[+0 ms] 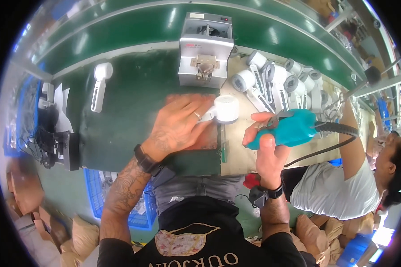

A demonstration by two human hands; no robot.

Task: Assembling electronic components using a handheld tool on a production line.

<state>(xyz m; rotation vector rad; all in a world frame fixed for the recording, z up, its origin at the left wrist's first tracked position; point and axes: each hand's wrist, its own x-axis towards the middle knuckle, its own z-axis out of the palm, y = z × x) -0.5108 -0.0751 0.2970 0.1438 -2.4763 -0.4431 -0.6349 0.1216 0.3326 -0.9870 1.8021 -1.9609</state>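
white handheld unit point(225, 109): lies on the green bench mat point(133, 102), round head uppermost in view, just in front of the grey screw feeder.
unit position relative to hands: under the fingertips of the left hand, directly left of the right hand; a narrow gap separates it from the screwdriver tip.
left hand point(178, 124): laid flat over the unit's handle, fingers spread and pressing down, ring visible on one finger.
right hand point(265, 147): closed around the teal electric screwdriver point(289, 129), thumb on top, tool pointing left toward the unit.
screwdriver cable point(338, 129): black, runs right from the tool's rear.
grey screw feeder point(205, 49): stands on the bench beyond the unit.
stack of white units point(280, 80): piled on the bench, right of the feeder.
single white unit point(100, 84): lies apart on the mat, far left.
co-worker point(343, 178): person in a white shirt, at the right, arm raised toward the bench.
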